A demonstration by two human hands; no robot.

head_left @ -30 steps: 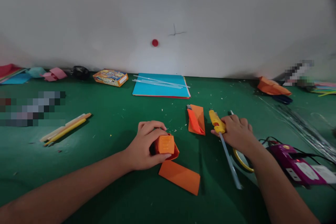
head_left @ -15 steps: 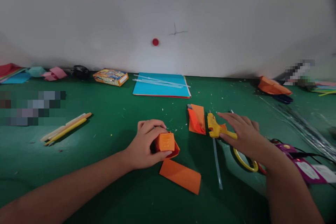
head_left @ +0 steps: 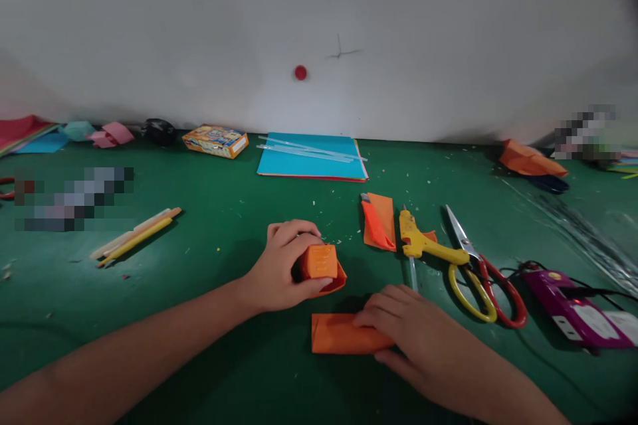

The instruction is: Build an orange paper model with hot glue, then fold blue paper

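Observation:
My left hand (head_left: 286,265) is wrapped round a small orange folded-paper block (head_left: 323,261). Under the block lies a wider orange paper piece (head_left: 337,284), partly hidden by the hand. Nearer to me, my right hand (head_left: 406,325) grips the right end of an orange paper strip (head_left: 335,334) that lies on the table, its fingers on top and the thumb at the near edge. Just beyond the right hand is a yellow glue gun (head_left: 416,239) with a clear glue stick (head_left: 413,273) coming out of its back.
Scissors (head_left: 481,272) with yellow and red handles lie beside a purple power strip (head_left: 563,309). An orange cutter (head_left: 375,220) rests on orange paper. Blue paper sheets (head_left: 289,165) bear clear glue sticks; a small box (head_left: 215,141) and coloured sticks (head_left: 139,239) lie further left.
My right hand has left the glue gun, come toward me and taken hold of the orange paper strip, which now lies straighter. The left hand keeps its hold on the paper block.

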